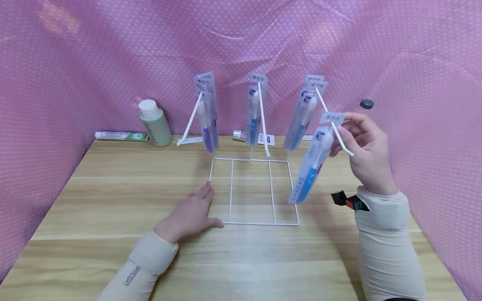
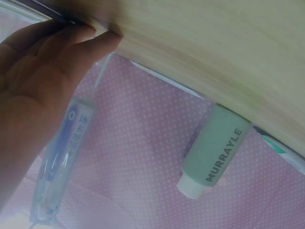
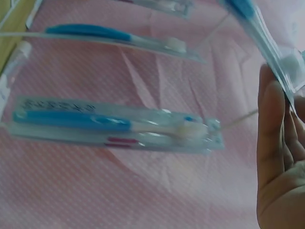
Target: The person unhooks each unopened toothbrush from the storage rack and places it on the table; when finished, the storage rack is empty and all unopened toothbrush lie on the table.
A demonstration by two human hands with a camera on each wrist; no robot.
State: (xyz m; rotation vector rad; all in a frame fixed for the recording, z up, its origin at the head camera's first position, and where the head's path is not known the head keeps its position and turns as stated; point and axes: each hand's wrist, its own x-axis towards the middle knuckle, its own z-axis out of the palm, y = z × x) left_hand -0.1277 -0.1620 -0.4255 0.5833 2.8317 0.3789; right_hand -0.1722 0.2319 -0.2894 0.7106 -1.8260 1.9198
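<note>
My right hand (image 1: 367, 146) pinches the upper part of a packaged blue toothbrush (image 1: 314, 167), which hangs tilted on the right prong of a white wire rack (image 1: 273, 192). The prong's tip sticks out in front of the pack's card. Behind it on that prong hang more packs with a blue toothbrush (image 1: 306, 119). Another blue toothbrush pack (image 1: 253, 121) is on the middle prong, and purple toothbrush packs (image 1: 207, 125) are on the left one. My left hand (image 1: 192, 215) rests on the table with fingers extended, thumb and fingertips at the left side of the rack's base.
A green bottle (image 1: 160, 127) with a white cap and a toothpaste tube (image 1: 122, 136) are at the table's back left. Another tube (image 1: 237, 134) lies behind the rack. A black-capped bottle (image 1: 366, 104) stands behind my right hand. Pink dotted cloth (image 1: 241, 37) encloses the table.
</note>
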